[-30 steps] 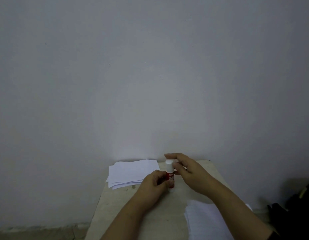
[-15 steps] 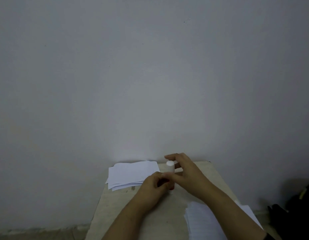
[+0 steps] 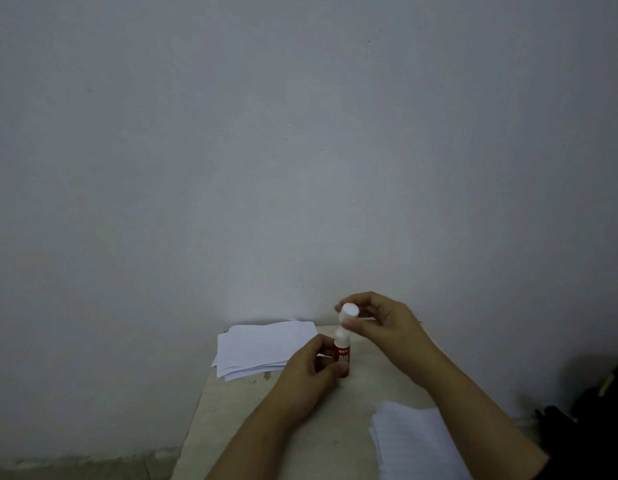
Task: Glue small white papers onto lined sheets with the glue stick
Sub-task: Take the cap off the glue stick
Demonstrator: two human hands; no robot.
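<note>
Uncapping the glue stick [image 3: 342, 355] at lower centre of the frame.

Nearest, at lower right, lined sheets [image 3: 415, 441] run off the bottom edge, partly under the right forearm. Mid-table [image 3: 231, 410], the left hand [image 3: 307, 368] grips the upright red tube, label blurred. Just above, the right hand [image 3: 380, 323] pinches the white cap [image 3: 349, 313], clear of the tube. Farthest, small white papers [image 3: 262, 348] lie stacked by the wall [image 3: 300, 133].

Two bare forearms reach into view from the bottom edge, each ending in a bare hand: the left hand [image 3: 306, 370] and the right hand [image 3: 382, 323]. No rings, watch or bracelets show on either wrist. At the bottom right corner, a sliver of dark sleeve [image 3: 551, 471] covers the right upper arm.
</note>
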